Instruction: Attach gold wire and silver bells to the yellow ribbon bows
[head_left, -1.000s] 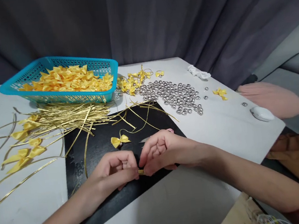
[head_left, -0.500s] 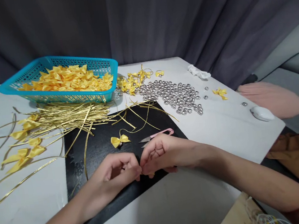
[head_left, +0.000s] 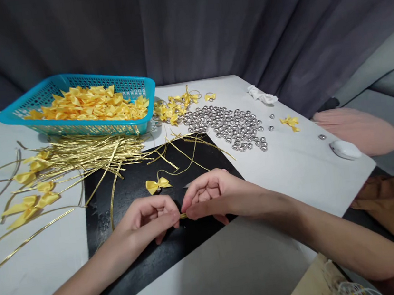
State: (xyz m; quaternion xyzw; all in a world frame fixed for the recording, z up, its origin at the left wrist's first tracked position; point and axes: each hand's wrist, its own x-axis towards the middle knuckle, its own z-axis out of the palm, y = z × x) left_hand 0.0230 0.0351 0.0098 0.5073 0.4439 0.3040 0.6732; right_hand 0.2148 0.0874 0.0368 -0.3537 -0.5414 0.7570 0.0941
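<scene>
The left hand (head_left: 153,219) and the right hand (head_left: 217,197) are pinching a little gold piece (head_left: 183,215) between them, each one squeezing it with thumb and fingers. The gold piece is showing in the small gap between the hands, just over a black mat (head_left: 143,270). A yellow bow (head_left: 159,184) is lying on the mat, a bit past the hands. Farther back, a pile of gold strips (head_left: 97,152) is sitting in front of a blue basket (head_left: 140,125), which is holding lots of yellow bows (head_left: 87,104). Many shiny silver bits (head_left: 232,125) are lying on the white table (head_left: 293,169), to the right.
</scene>
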